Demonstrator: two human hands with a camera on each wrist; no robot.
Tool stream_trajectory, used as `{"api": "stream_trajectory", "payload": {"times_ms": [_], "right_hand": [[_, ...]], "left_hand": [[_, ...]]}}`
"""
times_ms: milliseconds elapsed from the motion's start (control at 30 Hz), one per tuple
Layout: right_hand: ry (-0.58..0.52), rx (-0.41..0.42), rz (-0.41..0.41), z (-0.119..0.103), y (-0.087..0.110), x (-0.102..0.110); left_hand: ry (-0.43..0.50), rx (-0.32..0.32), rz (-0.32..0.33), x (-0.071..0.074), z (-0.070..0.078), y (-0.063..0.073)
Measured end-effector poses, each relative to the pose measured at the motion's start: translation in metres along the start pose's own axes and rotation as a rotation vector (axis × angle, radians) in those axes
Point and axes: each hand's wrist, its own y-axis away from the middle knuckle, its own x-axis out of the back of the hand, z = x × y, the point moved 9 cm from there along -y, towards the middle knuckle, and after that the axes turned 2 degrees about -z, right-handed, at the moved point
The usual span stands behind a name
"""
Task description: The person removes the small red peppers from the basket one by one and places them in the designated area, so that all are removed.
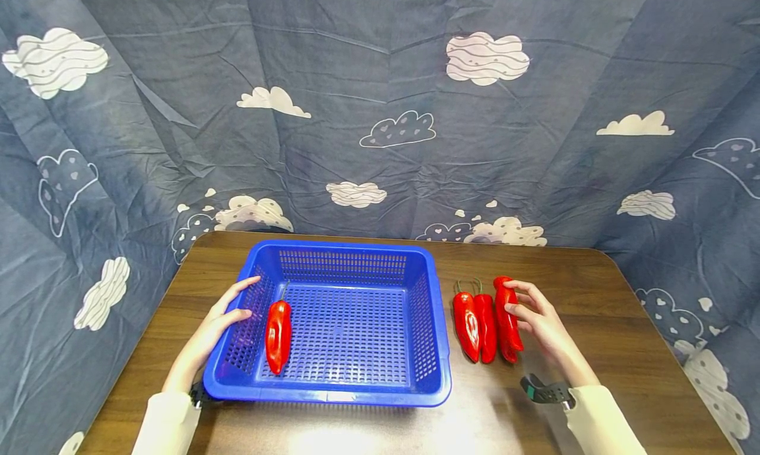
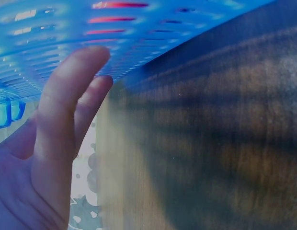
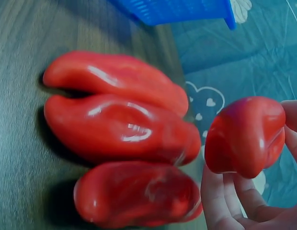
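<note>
My left hand (image 1: 204, 326) grips the left side of a blue plastic basket (image 1: 332, 394). Two digits reach over its rim, while bent fingers (image 2: 57, 105) lie against the outer wall in the left wrist view. Inside, toward the left, lies one red pepper (image 1: 278, 336) with a green stem. Right of the basket, my right hand (image 1: 543, 320) holds another red pepper (image 3: 246, 136) between thumb and fingers. The right wrist view shows it raised beside three red peppers on the table: a near one (image 3: 139, 194), a middle one (image 3: 122, 127) and a far one (image 3: 117, 79).
A brown wooden table (image 1: 570, 277) carries everything. Behind it hangs a dark blue-grey curtain (image 1: 380, 66) with white cloud prints. The basket's right wall (image 1: 436, 310) stands close to the leftmost loose pepper. A black wrist strap (image 1: 546, 390) sits below my right hand.
</note>
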Motion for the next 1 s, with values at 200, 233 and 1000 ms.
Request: {"api": "stream_trajectory", "payload": {"times_ms": [200, 233, 1000], "right_hand": [[-0.051, 0.025, 0.007, 0.004, 0.003, 0.009], [-0.060, 0.029, 0.008, 0.005, 0.004, 0.010], [-0.020, 0.019, 0.082, 0.027, 0.012, 0.038]], "left_hand": [[-0.001, -0.003, -0.001, 0.000, 0.001, 0.000], [-0.002, -0.004, -0.001, 0.000, 0.001, 0.000], [0.030, 0.014, -0.007, -0.002, 0.001, 0.001]]}}
